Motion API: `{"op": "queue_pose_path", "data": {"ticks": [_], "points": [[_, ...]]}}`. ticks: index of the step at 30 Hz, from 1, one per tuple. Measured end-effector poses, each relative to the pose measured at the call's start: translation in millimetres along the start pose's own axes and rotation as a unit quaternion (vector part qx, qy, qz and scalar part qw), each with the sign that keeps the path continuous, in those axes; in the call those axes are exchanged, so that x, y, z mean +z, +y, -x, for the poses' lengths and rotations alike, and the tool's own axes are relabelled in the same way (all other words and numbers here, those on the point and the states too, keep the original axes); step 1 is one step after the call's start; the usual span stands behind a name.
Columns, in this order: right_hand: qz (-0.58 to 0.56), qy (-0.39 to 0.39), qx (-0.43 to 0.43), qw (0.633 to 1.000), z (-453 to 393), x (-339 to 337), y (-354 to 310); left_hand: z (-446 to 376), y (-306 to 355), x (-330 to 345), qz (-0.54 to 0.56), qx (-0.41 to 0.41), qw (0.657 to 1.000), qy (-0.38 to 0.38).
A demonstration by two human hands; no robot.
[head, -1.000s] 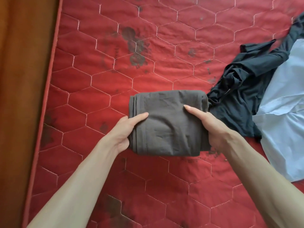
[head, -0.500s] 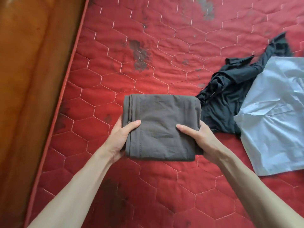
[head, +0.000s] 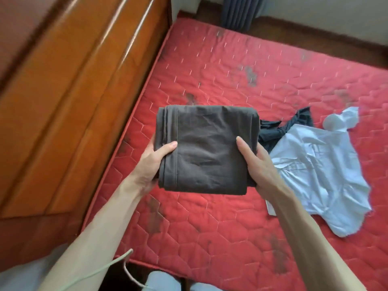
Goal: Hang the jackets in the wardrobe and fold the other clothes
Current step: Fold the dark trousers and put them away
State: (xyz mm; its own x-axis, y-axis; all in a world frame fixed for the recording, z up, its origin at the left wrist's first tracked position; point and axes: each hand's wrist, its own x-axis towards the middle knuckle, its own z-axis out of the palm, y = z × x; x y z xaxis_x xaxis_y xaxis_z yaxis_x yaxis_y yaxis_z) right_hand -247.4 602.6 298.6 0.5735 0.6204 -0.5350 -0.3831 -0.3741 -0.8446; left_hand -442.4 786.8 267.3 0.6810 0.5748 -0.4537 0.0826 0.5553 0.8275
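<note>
Lifted off the mattress (head: pixel 231 238) now, the folded bundle (head: pixel 206 150) sits clamped between left hand (head: pixel 152 162) and right hand (head: pixel 257 164), thumbs on top, so I'd keep it level and squeezed evenly or the layers slide apart.

Folded dark grey-brown garment (head: pixel 206 150): thick rectangular bundle, layered edges stacked along left side, flat and level, gripped at both side edges, thumbs on top. Black garment (head: pixel 273 131): crumpled, unfolded, just right of grip, partly hidden behind bundle. Light blue shirt (head: pixel 319 171): spread out, wrinkled, farther right, overlapping black garment.
</note>
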Motion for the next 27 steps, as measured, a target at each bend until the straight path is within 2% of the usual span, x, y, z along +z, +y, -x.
{"op": "queue_pose_path", "data": {"ticks": [6, 15, 22, 27], "points": [[0.022, -0.047, -0.042, 0.998, 61, 7, -50, 91, 39, 20, 0.02, 0.076, 0.997, 0.022], [0.057, -0.175, -0.052, 0.982, 125, 50, -75, 231, 47, 23, 0.033, 0.149, 0.973, 0.173], [0.109, -0.313, -0.049, 0.942, 176, 124, -78, 350, 38, 6, 0.085, 0.177, 0.934, 0.299], [0.146, -0.426, -0.05, 0.891, 231, 199, -70, 445, 32, -15, 0.134, 0.199, 0.876, 0.418]]}}
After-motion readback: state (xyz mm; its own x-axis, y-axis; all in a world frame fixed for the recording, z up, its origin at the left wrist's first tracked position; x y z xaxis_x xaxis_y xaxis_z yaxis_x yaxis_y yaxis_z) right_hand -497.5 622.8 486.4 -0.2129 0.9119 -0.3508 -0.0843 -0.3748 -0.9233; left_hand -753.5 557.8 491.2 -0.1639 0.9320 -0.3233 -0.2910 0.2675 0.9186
